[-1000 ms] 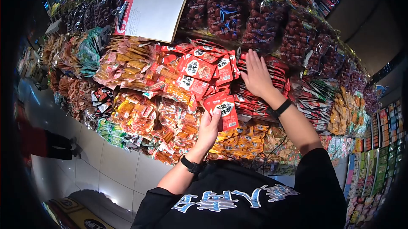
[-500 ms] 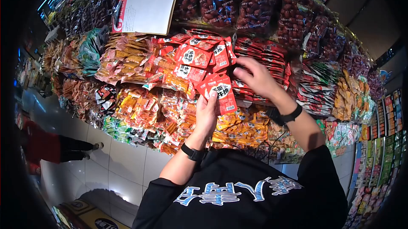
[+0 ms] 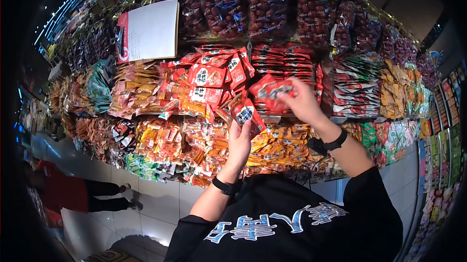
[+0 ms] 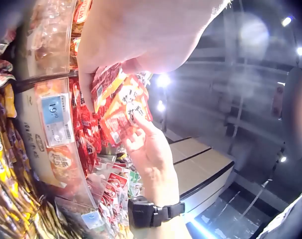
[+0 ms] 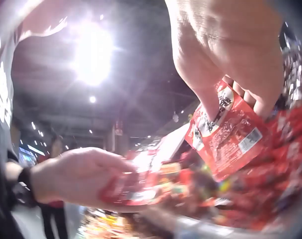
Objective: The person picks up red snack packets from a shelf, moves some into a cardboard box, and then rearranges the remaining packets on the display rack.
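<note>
In the head view my left hand (image 3: 239, 143) pinches red snack packets (image 3: 246, 112) at their near edge, in front of a loose pile of similar packets (image 3: 208, 76). To its right, my right hand (image 3: 306, 102) holds a red snack packet (image 3: 270, 89), which overlaps the row of upright red packets (image 3: 284, 62). The right wrist view shows this packet (image 5: 228, 142) between thumb and fingers, its barcode facing the camera. There the left hand (image 5: 83, 177) and its packets are blurred. In the left wrist view the back of the left hand covers much of its packets (image 4: 106, 82).
A white clipboard sheet (image 3: 154, 31) lies at the back left of the display. Bags of dark red fruit (image 3: 270, 6) stand behind the packets. Green-and-red packets (image 3: 356, 84) fill the compartment to the right. At far left, a person in red (image 3: 65, 186) stands on the tiled floor.
My right hand has left the row of upright packets, come in towards the left hand, and now holds a red packet out to the right. The left hand keeps its grip on its packets.
</note>
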A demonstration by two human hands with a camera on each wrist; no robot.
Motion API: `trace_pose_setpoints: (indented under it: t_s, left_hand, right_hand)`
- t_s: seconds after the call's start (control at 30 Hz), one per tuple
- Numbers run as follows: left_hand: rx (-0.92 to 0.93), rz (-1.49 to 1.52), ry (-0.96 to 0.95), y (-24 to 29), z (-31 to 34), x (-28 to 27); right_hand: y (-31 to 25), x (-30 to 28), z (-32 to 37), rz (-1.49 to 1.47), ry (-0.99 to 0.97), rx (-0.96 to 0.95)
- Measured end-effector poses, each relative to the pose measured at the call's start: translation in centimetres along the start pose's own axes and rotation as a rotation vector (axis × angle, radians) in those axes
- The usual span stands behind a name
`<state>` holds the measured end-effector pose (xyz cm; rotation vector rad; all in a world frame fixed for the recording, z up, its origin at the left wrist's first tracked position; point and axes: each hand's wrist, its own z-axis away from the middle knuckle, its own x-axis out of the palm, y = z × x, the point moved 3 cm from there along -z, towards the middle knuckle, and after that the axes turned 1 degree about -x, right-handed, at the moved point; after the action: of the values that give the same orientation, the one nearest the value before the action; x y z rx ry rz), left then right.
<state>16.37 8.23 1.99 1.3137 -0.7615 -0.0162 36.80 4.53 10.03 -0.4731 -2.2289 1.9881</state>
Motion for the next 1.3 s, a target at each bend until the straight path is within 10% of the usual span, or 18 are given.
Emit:
trace_pose_setpoints:
  t_s: [0.13,0.33,1.3]
  left_hand:
    - [-0.076,0.092,-0.042,0.6,0.4,0.8]
    - [-0.111,0.000,-0.060,-0.6,-0.2,-0.1]
    - [-0.065,0.074,-0.018,-0.2,0.3,-0.9]
  right_hand:
    - [-5.9,-5.7,-3.0,0.924,0.405,-0.378]
    - [-0.4,-8.4,-8.3,1.457,0.165,-0.558]
    - [-0.4,-9.3,-9.6,1.206,0.182,-0.559]
